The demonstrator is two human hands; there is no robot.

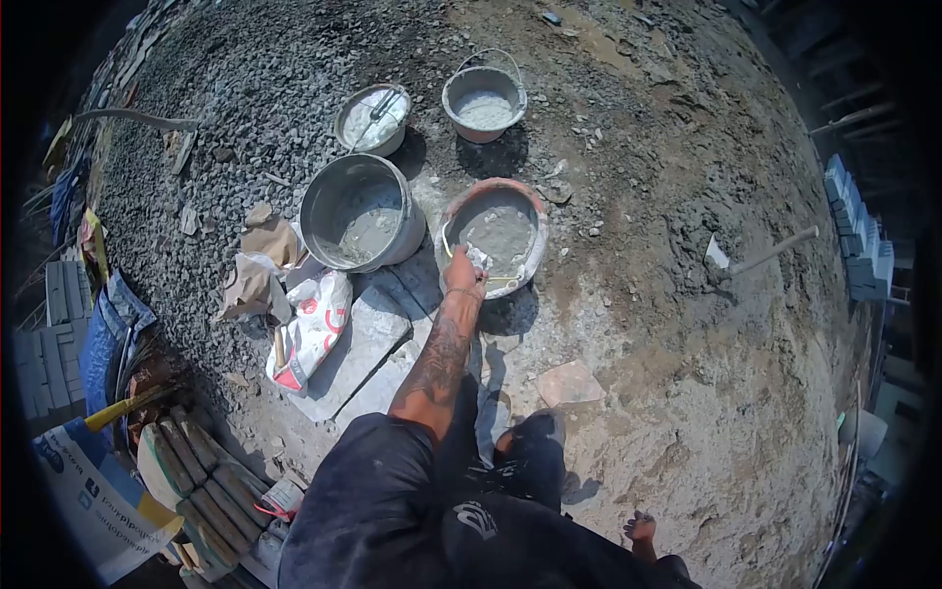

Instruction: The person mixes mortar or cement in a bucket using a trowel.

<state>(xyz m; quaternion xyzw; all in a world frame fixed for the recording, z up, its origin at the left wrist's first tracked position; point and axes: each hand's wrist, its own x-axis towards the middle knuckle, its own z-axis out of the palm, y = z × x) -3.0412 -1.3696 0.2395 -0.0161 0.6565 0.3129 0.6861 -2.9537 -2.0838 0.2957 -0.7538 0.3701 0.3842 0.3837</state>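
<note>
your left hand (463,272) is stretched straight out at twelve o'clock from your body, resting on the near rim of the orange-rimmed basin (494,236) of grey mix, fingers curled around something pale at the edge; what it is, you cannot tell. the basin lies dead ahead, just past the knuckles. the big grey tub (361,213) sits at its nine o'clock, nearly touching. your right hand (642,530) hangs low at five o'clock, well apart, its grip unclear.
</note>
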